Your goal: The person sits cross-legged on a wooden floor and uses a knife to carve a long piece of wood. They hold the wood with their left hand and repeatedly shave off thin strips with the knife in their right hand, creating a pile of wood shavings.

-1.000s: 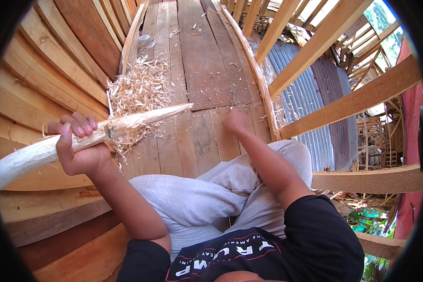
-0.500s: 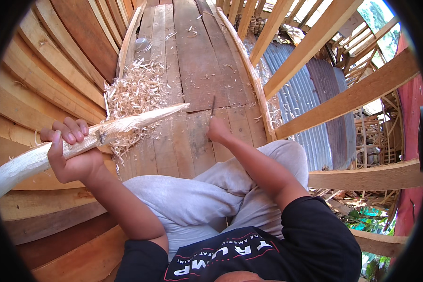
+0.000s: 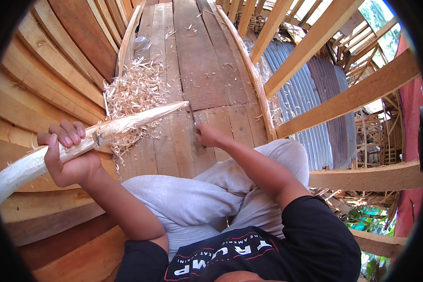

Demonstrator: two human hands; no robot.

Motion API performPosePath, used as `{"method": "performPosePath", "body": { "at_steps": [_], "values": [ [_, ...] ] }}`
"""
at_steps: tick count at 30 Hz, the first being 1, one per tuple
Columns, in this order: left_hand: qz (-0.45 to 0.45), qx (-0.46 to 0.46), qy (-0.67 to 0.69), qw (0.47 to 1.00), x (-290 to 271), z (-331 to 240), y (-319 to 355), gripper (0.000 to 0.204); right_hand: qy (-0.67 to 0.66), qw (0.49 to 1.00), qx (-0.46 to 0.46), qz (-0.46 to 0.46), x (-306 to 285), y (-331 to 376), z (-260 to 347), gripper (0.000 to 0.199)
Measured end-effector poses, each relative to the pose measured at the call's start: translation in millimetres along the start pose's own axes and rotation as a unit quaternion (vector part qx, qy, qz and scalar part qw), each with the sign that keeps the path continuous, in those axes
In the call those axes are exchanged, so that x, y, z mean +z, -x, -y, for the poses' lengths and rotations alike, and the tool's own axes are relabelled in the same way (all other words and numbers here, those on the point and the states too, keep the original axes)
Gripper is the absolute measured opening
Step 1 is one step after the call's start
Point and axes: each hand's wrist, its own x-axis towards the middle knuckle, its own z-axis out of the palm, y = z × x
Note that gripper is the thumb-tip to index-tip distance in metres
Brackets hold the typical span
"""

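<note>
My left hand (image 3: 70,150) is wrapped round a thick, peeled wooden pole (image 3: 131,123). The pole slants from the lower left up to a whittled, pointed tip over the floor. My right hand (image 3: 208,135) is closed round the handle of a knife (image 3: 191,113), most of the handle hidden by the fingers. The thin dark blade points away from me, close by the pole's tip; whether they touch I cannot tell. Pale wood shavings (image 3: 136,89) lie heaped on the floor just beyond the pole.
I sit with folded legs in grey trousers (image 3: 183,197) on a plank floor (image 3: 207,80). A wall of upright boards (image 3: 47,75) rises at the left, with a small clear container (image 3: 142,43) near its base. Slatted railing (image 3: 348,94) and corrugated metal sheets (image 3: 296,89) are at the right.
My right hand has moved left with the knife, bringing the blade close to the pole's tip. My left hand and the pole have shifted only slightly.
</note>
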Motion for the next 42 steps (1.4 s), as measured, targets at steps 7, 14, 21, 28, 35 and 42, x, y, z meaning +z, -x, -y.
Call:
{"method": "performPosePath", "body": {
  "at_steps": [7, 14, 21, 28, 35, 42],
  "values": [
    [-0.011, 0.010, -0.008, 1.000, 7, -1, 0, 0.012, -0.220, 0.936, 0.252, -0.114, -16, 15, 43, 0.087],
    [-0.009, 0.014, -0.002, 1.000, 8, -1, 1, 0.012, -0.351, 0.905, 0.071, 0.229, -9, 46, 82, 0.079],
    [0.001, 0.008, 0.002, 1.000, 11, -6, 2, 0.011, -0.389, 0.872, 0.280, -0.101, 6, 36, 74, 0.074],
    [0.000, 0.007, 0.004, 1.000, 7, -4, 2, 0.009, -0.332, 0.903, -0.034, 0.270, -10, 59, 98, 0.066],
    [0.010, -0.002, 0.009, 1.000, 9, -6, 3, 0.009, 0.046, 0.974, 0.209, 0.078, -66, 29, 40, 0.027],
    [0.028, -0.019, 0.040, 0.999, 7, -2, 5, 0.007, 0.175, 0.910, 0.356, -0.119, -122, 28, -81, 0.029]
  ]
}}
